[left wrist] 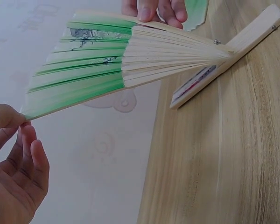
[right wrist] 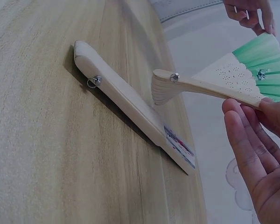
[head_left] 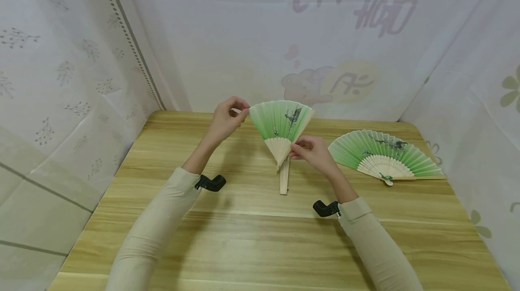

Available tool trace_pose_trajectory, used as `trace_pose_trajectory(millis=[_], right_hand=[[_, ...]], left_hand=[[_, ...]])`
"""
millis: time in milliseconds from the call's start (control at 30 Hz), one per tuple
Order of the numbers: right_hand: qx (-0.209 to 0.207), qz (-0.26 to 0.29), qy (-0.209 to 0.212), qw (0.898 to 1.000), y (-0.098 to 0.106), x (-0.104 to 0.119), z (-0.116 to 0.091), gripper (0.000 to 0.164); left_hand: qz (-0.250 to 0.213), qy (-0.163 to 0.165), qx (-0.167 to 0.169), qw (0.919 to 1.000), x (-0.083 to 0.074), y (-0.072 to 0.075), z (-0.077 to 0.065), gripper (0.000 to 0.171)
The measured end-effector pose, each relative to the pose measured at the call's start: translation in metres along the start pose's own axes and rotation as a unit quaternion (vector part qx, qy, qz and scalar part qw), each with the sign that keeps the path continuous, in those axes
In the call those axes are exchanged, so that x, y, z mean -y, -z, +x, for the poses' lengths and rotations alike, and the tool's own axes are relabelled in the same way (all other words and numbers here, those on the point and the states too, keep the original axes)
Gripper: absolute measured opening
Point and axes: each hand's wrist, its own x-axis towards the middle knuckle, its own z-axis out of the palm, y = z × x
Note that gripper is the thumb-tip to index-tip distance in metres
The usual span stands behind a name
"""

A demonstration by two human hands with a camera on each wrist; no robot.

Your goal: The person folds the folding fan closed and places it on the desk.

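Near the table's far edge [head_left: 183, 116], your hands [head_left: 226, 118] [head_left: 313, 152] pinch the half-spread green folding fan [head_left: 280, 122], seemingly by its guards [right wrist: 214, 90]; pivot these evenly.

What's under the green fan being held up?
A folded fan lies on the wooden table. In the head view, the held fan covers its far end; the right wrist view shows a print there.
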Motion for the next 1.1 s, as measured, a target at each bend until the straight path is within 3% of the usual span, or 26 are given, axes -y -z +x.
trace_pose_trajectory(millis=[67, 167, 667, 1100], right_hand=[[0.005, -0.004, 0.005, 1.0, 0.0, 0.001, -0.001, 0.017], [0.011, -0.015, 0.014, 1.0, 0.0, 0.003, -0.002, 0.014], [0.029, -0.018, 0.005, 0.999, 0.0, 0.011, -0.003, 0.015], [0.033, -0.02, 0.012, 0.999, -0.002, 0.014, -0.002, 0.014]], left_hand=[[0.0, -0.001, 0.001, 1.0, 0.011, -0.002, 0.003, 0.014], [0.002, -0.002, 0.004, 1.0, 0.015, -0.005, 0.004, 0.014], [-0.013, -0.034, 0.002, 0.9993, 0.008, -0.015, 0.01, 0.011], [-0.046, -0.009, 0.004, 0.9989, 0.003, -0.025, 0.013, 0.01]])
